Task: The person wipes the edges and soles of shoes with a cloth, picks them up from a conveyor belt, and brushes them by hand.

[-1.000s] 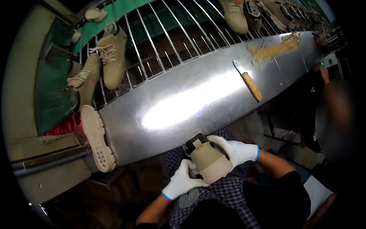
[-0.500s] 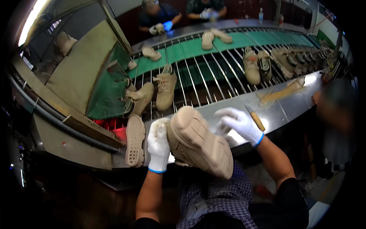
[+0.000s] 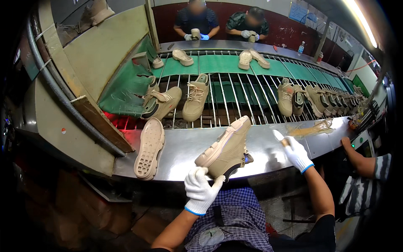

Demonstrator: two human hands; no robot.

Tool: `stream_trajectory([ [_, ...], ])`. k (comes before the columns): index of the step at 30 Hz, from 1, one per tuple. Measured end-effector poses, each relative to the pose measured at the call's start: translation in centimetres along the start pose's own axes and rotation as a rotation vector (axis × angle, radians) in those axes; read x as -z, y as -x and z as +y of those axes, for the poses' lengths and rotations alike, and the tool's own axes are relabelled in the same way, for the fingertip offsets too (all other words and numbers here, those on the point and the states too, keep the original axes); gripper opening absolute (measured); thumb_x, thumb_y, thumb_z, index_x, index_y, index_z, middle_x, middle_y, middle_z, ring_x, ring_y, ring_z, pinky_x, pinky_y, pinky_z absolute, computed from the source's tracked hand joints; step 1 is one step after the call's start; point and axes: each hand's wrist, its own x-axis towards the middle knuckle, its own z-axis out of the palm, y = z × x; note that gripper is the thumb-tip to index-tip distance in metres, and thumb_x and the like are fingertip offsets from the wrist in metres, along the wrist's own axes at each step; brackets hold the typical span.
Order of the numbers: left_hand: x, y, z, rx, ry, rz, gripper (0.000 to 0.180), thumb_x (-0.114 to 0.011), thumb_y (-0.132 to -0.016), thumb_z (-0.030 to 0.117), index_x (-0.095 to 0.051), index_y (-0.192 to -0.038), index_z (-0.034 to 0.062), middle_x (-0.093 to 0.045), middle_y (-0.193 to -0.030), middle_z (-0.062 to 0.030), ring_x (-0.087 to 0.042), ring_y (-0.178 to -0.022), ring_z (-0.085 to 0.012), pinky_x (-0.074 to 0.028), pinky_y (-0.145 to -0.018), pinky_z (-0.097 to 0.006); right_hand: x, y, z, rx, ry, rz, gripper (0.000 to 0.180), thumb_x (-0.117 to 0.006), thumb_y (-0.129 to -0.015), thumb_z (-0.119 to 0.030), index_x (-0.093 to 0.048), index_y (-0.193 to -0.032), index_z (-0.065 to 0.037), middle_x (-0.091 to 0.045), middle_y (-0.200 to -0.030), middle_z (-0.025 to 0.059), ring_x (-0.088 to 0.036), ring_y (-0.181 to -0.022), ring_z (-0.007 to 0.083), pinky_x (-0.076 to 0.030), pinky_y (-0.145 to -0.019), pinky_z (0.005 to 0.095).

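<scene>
In my white-gloved left hand I grip a beige lace-up shoe by its heel end. The shoe is tilted, toe up and away from me, its chunky pale sole turned to the left. My right hand, gloved too, is closed round the wooden handle of a knife, its short bright blade pointing away to the upper left. A gap separates the blade from the shoe. Beside the held shoe, a loose beige sole lies tread up on the metal ledge.
Beyond the ledge runs a rod conveyor with a green belt. Beige shoes stand on it, with several more in a row at right. Soles lie on the belt. Two people work opposite; another person's arm is at right.
My right hand has picked up the knife from the ledge. The shoe has turned from sole up to its side, and my left hand has shifted to its heel. The view has shifted.
</scene>
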Motion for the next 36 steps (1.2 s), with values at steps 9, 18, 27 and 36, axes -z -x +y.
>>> stream_trajectory([
  [9,0.4,-13.7,0.6,-0.043,-0.154,-0.771,0.113,-0.087,-0.072,0.061,-0.040,-0.155,0.0013,-0.057,-0.142,-0.0235,-0.060,-0.124,-0.0393,-0.049,-0.107,-0.048,-2.2,-1.1,-17.0,0.638,0.431,-0.013,0.037,-0.062,-0.101,-0.041,-0.063,-0.105,-0.004,-0.073,-0.083,0.0206,-0.072,-0.066,0.0389,-0.059,-0.059,0.0488],
  [18,-0.8,-12.4,-1.0,-0.183,-0.204,-0.684,0.106,-0.088,-0.071,0.064,-0.045,-0.144,-0.0007,-0.066,-0.119,-0.0180,-0.068,-0.108,-0.0363,-0.059,-0.089,-0.046,-0.7,3.2,-20.0,0.799,0.287,-0.319,0.030,-0.064,-0.098,-0.032,-0.066,-0.095,-0.002,-0.071,-0.076,0.0204,-0.074,-0.068,0.0382,-0.060,-0.063,0.0508],
  [27,-0.3,-13.2,-0.2,-0.166,-0.158,-0.717,0.100,-0.090,-0.068,0.063,-0.050,-0.138,0.0051,-0.067,-0.112,-0.0195,-0.069,-0.104,-0.0394,-0.057,-0.087,-0.049,-2.9,-2.7,-14.8,0.648,0.291,-0.131,0.034,-0.060,-0.101,-0.043,-0.062,-0.104,-0.009,-0.074,-0.087,0.0189,-0.073,-0.071,0.0384,-0.058,-0.062,0.0517],
  [36,0.2,-14.7,-0.3,-0.475,-0.146,-0.633,0.074,-0.085,-0.081,0.054,-0.066,-0.135,0.0066,-0.065,-0.131,-0.0248,-0.063,-0.120,-0.0435,-0.053,-0.104,-0.048,-10.6,-0.3,1.1,0.100,-0.125,0.525,0.034,-0.069,-0.096,-0.038,-0.063,-0.115,-0.012,-0.072,-0.094,0.0168,-0.071,-0.083,0.0402,-0.057,-0.075,0.0498],
])
